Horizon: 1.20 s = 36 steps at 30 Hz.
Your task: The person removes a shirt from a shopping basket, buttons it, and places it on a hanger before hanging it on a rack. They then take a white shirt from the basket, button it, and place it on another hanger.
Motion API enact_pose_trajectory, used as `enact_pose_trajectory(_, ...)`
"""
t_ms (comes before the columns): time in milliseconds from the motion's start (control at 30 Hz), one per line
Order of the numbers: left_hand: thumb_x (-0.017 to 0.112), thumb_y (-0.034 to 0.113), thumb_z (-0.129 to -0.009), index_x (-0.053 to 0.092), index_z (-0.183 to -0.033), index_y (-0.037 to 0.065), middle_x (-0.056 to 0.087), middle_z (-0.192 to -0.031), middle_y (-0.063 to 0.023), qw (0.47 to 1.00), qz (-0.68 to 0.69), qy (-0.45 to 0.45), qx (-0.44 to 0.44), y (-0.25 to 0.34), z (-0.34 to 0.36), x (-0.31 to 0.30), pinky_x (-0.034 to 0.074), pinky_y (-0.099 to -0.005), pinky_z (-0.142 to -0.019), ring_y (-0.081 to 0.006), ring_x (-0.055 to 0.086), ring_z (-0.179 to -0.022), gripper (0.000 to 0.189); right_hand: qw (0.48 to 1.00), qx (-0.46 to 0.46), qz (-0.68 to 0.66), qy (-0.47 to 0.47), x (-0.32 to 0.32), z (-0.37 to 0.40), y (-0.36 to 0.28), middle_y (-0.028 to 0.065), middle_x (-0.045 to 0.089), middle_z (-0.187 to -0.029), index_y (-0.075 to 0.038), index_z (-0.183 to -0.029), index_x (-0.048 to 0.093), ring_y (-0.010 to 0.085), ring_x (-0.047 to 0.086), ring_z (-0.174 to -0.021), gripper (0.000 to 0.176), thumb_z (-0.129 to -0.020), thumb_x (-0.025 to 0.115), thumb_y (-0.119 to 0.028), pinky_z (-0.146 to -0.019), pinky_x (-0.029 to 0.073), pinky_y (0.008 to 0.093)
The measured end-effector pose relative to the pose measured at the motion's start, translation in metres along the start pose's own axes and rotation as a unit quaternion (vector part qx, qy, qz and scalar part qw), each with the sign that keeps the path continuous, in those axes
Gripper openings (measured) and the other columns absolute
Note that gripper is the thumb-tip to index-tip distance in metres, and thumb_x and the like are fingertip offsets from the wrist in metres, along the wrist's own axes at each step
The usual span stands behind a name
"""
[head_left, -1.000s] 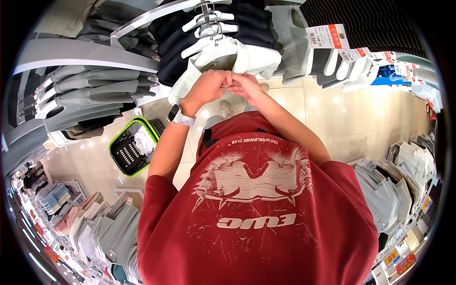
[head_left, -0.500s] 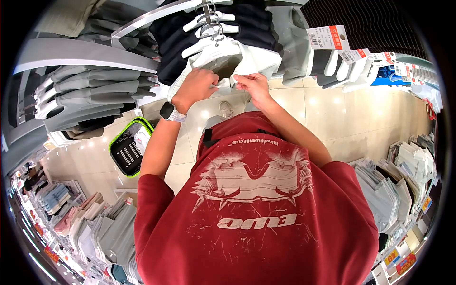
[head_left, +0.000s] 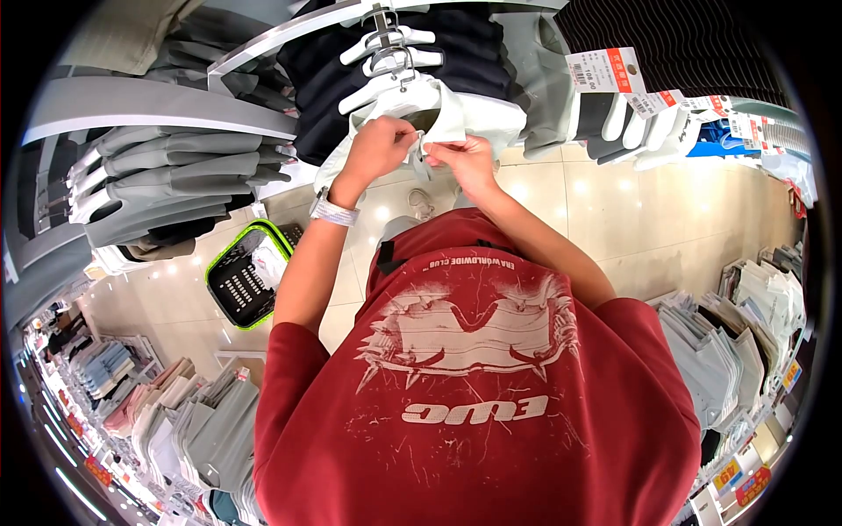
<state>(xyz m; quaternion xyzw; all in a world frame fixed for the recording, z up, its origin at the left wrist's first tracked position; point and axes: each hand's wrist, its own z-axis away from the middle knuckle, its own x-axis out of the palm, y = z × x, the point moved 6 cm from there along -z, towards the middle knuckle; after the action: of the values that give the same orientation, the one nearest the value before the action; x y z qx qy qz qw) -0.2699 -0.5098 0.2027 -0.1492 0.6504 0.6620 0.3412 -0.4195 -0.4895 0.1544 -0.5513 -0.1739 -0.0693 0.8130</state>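
Observation:
A white collared shirt (head_left: 491, 121) hangs on a white hanger (head_left: 368, 91) at the front of a rail, in the upper middle of the head view. My left hand (head_left: 377, 149), with a watch band at the wrist, pinches the shirt's front edge just below the collar. Close beside it, my right hand (head_left: 465, 163) grips the opposite front edge between thumb and fingers. The two edges meet between my fingertips. Whether a button lies there is too small to tell.
Dark garments (head_left: 307, 96) hang behind the shirt. Grey shirts (head_left: 167, 175) are on a rail to the left. Price tags (head_left: 605, 70) hang at right. A black basket with a green rim (head_left: 212, 272) stands on the tiled floor at left. More clothing racks (head_left: 210, 430) line the lower sides.
My hands have come closer together, drawing the shirt's front edges to each other and narrowing the collar opening. My left wrist has turned, hiding the watch face.

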Motion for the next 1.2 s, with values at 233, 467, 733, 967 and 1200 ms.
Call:
enact_pose_trajectory(233,0.063,0.015,-0.081,0.067,-0.086,-0.003,0.063,-0.072,-0.0179,0.997,-0.027,-0.045,-0.065,0.017,0.004,0.002,0.047,-0.0346,-0.063,-0.0276,0.061,-0.063,0.018,1.000,0.007,-0.003,0.007,-0.003,-0.003,0.006,0.0090,0.068,-0.075,0.005,-0.085,0.069,0.0125,0.063,-0.062,0.010,-0.076,0.071,0.000,-0.060,0.051,0.0237)
enact_pose_trajectory(467,0.066,0.014,-0.079,0.067,-0.086,-0.004,0.065,-0.073,-0.0171,1.000,0.029,-0.011,0.000,0.001,0.003,0.005,0.048,-0.0312,-0.064,-0.0245,0.062,-0.064,0.019,1.000,-0.003,0.013,0.002,-0.004,-0.003,0.004,0.0096,0.068,-0.075,0.006,-0.084,0.069,0.0130,0.063,-0.062,0.010,-0.076,0.071,0.001,-0.060,0.050,0.0235)
enact_pose_trajectory(733,0.068,0.014,-0.074,0.070,-0.079,0.000,0.065,-0.071,-0.0174,0.997,0.067,0.004,-0.028,-0.004,-0.001,0.002,0.049,-0.0345,-0.062,-0.0290,0.064,-0.065,0.015,1.000,0.008,0.024,-0.005,-0.004,0.001,0.002,0.0104,0.068,-0.076,0.006,-0.085,0.069,0.0137,0.063,-0.063,0.011,-0.076,0.071,0.001,-0.062,0.051,0.0245)
enact_pose_trajectory(967,0.068,0.016,-0.072,0.070,-0.077,0.001,0.066,-0.070,-0.0151,0.997,0.056,-0.026,-0.035,-0.011,-0.009,0.010,0.050,-0.0328,-0.062,-0.0279,0.065,-0.065,0.015,1.000,0.007,-0.015,-0.008,-0.003,0.004,0.001,0.0108,0.068,-0.077,0.006,-0.087,0.069,0.0144,0.064,-0.065,0.011,-0.077,0.069,0.003,-0.064,0.051,0.0250)
enact_pose_trajectory(1200,0.065,0.011,-0.076,0.068,-0.081,-0.003,0.064,-0.067,-0.0119,0.995,0.074,-0.054,-0.036,-0.014,-0.012,0.014,0.047,-0.0296,-0.059,-0.0181,0.058,-0.061,0.015,0.998,-0.019,-0.041,-0.037,-0.001,0.002,0.000,0.0115,0.068,-0.082,0.006,-0.093,0.067,0.0155,0.066,-0.072,0.013,-0.080,0.066,0.003,-0.070,0.053,0.0259)
